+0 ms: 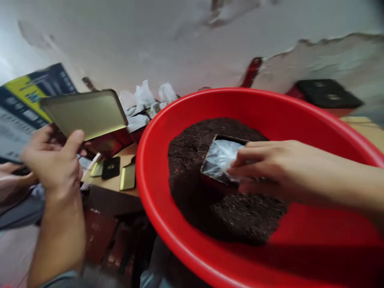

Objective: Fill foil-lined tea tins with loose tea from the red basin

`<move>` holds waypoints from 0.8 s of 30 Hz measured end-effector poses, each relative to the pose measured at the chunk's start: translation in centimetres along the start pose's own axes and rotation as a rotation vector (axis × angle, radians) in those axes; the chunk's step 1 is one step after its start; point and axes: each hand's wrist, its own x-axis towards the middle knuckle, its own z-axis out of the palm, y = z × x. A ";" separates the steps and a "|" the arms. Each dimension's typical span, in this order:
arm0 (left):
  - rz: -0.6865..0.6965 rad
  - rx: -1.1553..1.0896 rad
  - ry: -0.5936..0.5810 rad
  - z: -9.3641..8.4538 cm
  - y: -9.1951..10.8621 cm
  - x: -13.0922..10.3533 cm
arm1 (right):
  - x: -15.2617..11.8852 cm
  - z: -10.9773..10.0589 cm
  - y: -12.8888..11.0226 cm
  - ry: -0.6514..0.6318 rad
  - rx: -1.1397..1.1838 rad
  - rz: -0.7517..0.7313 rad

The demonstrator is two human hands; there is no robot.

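Note:
My left hand (58, 160) grips a rectangular tin lid (87, 114) by its lower left edge, its pale gold inside turned toward me. My right hand (270, 168) reaches into a big red plastic basin (156, 160). Its fingers are closed on the clear plastic bag (220, 156) that lines a dark rectangular tin. The tin rests on dark, loose, crumbly material (192, 140), which looks like tea leaves or soil. My fingertips are partly hidden and blurred.
Small tin lids (128, 176) and a black piece (111, 168) lie on a cardboard surface left of the basin. Behind are white plastic bags (144, 96). A black-topped red box (330, 94) stands back right. A printed blue-yellow package (21, 112) and another person's arm (15, 184) are at left.

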 end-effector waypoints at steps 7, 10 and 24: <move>1.183 -0.063 -0.690 9.2 13.3 -8.2 | -2.9 -0.4 -0.3 0.093 0.034 -0.049; 1.337 -0.165 -0.823 11.3 14.5 -11.3 | -4.6 0.9 -1.2 0.091 0.052 -0.034; 1.102 -0.138 -1.022 11.6 10.8 -12.2 | -5.7 5.8 -2.7 0.248 -0.005 0.311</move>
